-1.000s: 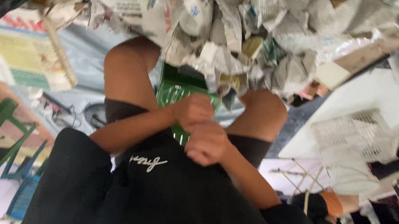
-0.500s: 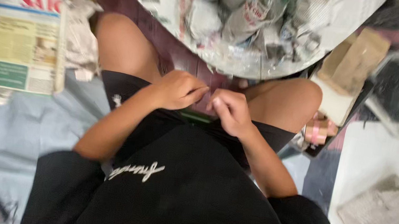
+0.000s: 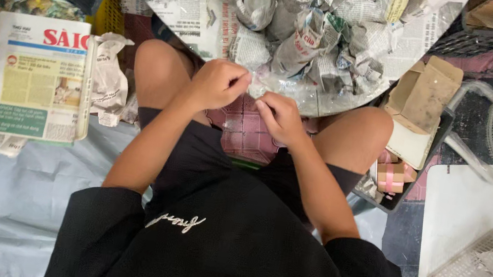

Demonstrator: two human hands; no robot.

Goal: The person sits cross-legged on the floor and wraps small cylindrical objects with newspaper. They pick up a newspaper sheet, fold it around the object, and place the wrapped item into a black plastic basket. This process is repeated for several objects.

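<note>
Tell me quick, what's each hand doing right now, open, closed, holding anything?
Left hand: curled closed, fingertips pinched; what it holds cannot be told.
Right hand: curled closed beside the left; nothing visible in it.

Over the last second the left hand (image 3: 219, 83) and right hand (image 3: 279, 117) lifted off the black shorts and drew slightly apart, up toward the heap of crumpled newspaper bundles (image 3: 303, 29). The green item formerly between the thighs dropped from sight.
</note>
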